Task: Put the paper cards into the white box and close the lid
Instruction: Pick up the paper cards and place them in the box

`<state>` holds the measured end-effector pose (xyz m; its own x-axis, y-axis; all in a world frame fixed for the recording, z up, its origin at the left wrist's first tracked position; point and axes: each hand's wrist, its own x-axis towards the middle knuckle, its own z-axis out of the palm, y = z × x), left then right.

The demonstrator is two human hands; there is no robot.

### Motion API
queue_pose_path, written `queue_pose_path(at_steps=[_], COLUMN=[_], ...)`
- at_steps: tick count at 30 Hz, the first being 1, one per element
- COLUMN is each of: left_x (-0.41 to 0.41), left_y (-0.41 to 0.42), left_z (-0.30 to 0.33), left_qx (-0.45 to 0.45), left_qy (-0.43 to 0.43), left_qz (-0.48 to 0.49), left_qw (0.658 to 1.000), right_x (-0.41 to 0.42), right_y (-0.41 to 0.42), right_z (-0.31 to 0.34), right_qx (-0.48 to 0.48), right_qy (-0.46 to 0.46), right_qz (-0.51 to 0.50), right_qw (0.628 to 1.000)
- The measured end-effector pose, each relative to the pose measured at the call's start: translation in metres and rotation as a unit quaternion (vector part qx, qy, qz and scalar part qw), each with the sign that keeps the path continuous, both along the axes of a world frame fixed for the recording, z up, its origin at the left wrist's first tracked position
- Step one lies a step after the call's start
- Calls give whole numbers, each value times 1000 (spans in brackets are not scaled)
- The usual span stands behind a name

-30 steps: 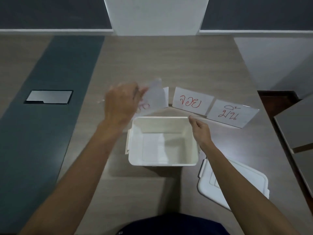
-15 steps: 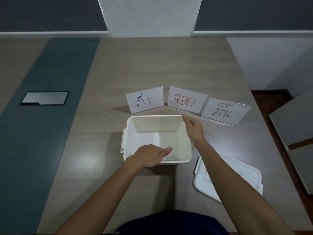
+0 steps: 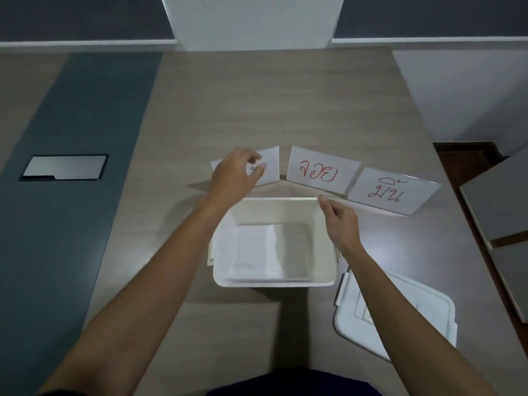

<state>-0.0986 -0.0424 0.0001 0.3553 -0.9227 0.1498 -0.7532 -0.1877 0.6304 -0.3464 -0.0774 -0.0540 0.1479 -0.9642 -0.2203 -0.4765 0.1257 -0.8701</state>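
Note:
The open white box (image 3: 274, 282) stands in the middle of the table, with white paper cards (image 3: 257, 247) lying flat inside. Its lid (image 3: 414, 310) lies on the table to the right, partly under my right forearm. Three cards with red writing lie in a row behind the box. My left hand (image 3: 234, 172) covers much of the left card (image 3: 271, 164), fingertips on it, thumb and forefinger slightly apart. The middle card (image 3: 320, 170) and right card (image 3: 391, 192) lie untouched. My right hand (image 3: 340, 221) pinches the box's far right corner.
A dark grey strip (image 3: 71, 210) runs down the left of the wooden table, with a metal hatch (image 3: 64, 167) set in it. Grey boards (image 3: 497, 201) sit past the table's right edge. A white pillar rises behind the table.
My left hand dropped a card into the box, then rose out and reached forward onto the left card. My right hand stayed on the box's corner.

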Motion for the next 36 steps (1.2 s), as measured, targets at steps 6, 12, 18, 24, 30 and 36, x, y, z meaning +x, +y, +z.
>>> queue_pose_path(at_steps=[6, 12, 18, 24, 30, 36], left_x=[47, 49, 27, -29, -69, -83], left_y=[-68, -81, -46, 42, 92, 118], left_z=[-33, -41, 36, 88, 44, 1], left_qx=[235, 265, 106, 69, 173, 339], left_qy=[-101, -151, -229, -234, -202, -69], left_qz=[-27, -31, -4, -47, -115, -188], left_qw=[966, 952, 968, 969, 957, 919], right_x=[-1, -1, -1, -1, -1, 0], right_y=[-1, -3, -4, -2, 1, 4], right_z=[-6, -9, -9, -5, -4, -2], right_qx=[0, 5, 5, 2, 0, -9], right_qy=[-7, -10, -24, -39, -51, -45], right_qz=[7, 7, 6, 14, 5, -3], right_qw=[1000, 1000, 1000, 999, 999, 999])
